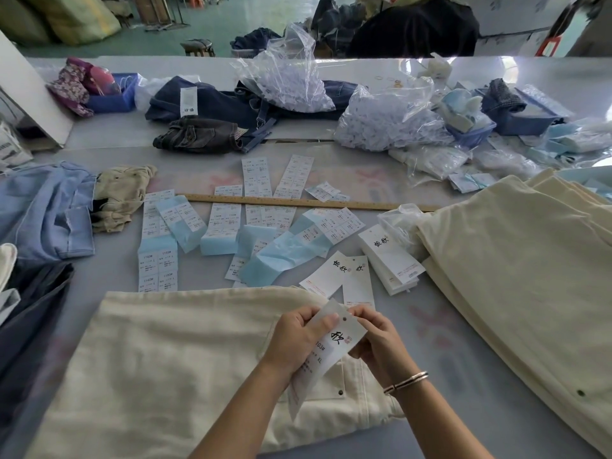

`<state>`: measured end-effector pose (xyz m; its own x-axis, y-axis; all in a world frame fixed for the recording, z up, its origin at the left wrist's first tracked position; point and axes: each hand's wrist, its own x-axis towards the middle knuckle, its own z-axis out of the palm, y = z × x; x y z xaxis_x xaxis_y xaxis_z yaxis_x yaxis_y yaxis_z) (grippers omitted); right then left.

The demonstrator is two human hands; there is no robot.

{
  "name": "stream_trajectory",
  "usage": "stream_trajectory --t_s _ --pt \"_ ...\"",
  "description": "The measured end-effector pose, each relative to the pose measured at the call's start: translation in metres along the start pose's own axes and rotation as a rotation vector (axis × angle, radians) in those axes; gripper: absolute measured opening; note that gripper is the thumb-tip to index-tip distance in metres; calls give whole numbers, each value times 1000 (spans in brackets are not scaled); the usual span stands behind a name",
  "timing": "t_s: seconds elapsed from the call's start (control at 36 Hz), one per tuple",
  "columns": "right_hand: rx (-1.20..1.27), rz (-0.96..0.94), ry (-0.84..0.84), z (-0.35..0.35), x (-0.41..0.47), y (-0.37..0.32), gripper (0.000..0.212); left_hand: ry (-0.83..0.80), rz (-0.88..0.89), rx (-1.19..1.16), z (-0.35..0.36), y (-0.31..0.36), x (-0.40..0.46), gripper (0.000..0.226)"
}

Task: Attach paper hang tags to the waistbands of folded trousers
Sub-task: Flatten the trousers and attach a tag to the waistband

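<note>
Paper hang tag [334, 342] over cream trousers [165, 359]

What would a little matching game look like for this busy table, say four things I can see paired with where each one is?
Things:
1. hang tag
2. wooden ruler
3. stack of cream trousers
4. blue basket

Places:
A. far left corner of the table
B. piled at the right side
C. held in both hands, over the folded trousers in front
D. lying flat across the middle, among the sticker sheets

Pairs: 1-C, 2-D, 3-B, 4-A
</note>
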<state>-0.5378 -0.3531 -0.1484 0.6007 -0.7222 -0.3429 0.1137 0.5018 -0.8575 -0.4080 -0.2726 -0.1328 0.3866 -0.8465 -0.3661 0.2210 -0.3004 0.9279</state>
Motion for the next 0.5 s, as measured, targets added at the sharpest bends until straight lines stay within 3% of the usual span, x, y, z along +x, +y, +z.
stream_trajectory --t_s 0.06,0.17,0.33,0.5 --pt "41 -2 -3 0 0 2 27 -2 4 4 0 0 -1 16" --pt "45 -36 -38 1 -2 4 11 -9 -1 -22 -2 1 -2 18" --pt "-239 -155 -9 0 -2 4 33 22 -2 -58 -5 1 -4 15" --pt "-328 -180 18 4 -3 -2 25 25 23 -14 -7 0 -4 8"
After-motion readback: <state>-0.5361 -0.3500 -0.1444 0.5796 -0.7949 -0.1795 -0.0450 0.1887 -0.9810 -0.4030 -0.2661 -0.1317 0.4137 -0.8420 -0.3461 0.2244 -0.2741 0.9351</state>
